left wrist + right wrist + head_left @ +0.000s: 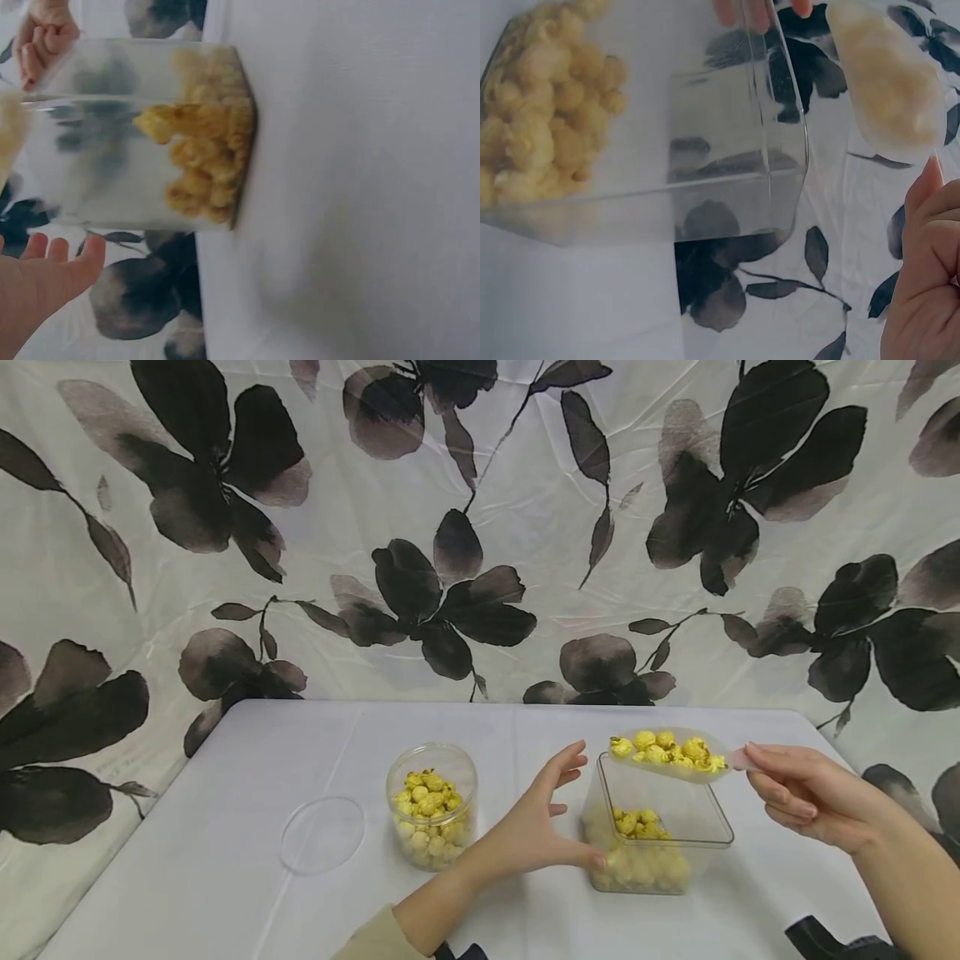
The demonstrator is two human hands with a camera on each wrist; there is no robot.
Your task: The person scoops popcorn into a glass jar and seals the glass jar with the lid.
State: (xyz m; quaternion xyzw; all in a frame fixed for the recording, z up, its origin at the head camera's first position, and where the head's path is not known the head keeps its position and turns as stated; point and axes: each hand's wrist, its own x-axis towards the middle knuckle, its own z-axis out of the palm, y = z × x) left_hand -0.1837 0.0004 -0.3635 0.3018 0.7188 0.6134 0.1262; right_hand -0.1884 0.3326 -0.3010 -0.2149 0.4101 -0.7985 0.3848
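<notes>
A clear square container (705, 827), its bottom covered with yellow popcorn (637, 823), stands right of centre on the table. My left hand (558, 814) is at its left side, thumb against the lower front corner and fingers spread and straight. My right hand (765, 772) pinches the handle of a clear scoop (667, 753) heaped with popcorn, level just above the container's far rim. The right wrist view shows the scoop (892, 82) beside the container (727, 150). In the left wrist view my left hand's fingers (45, 262) sit just off the container (112, 150).
A round clear jar (431, 806), open and roughly half full of popcorn, stands left of my left hand. Its clear lid (322, 835) lies flat further left. The table (225, 893) has a white cloth, with a flowered curtain (480, 527) behind it.
</notes>
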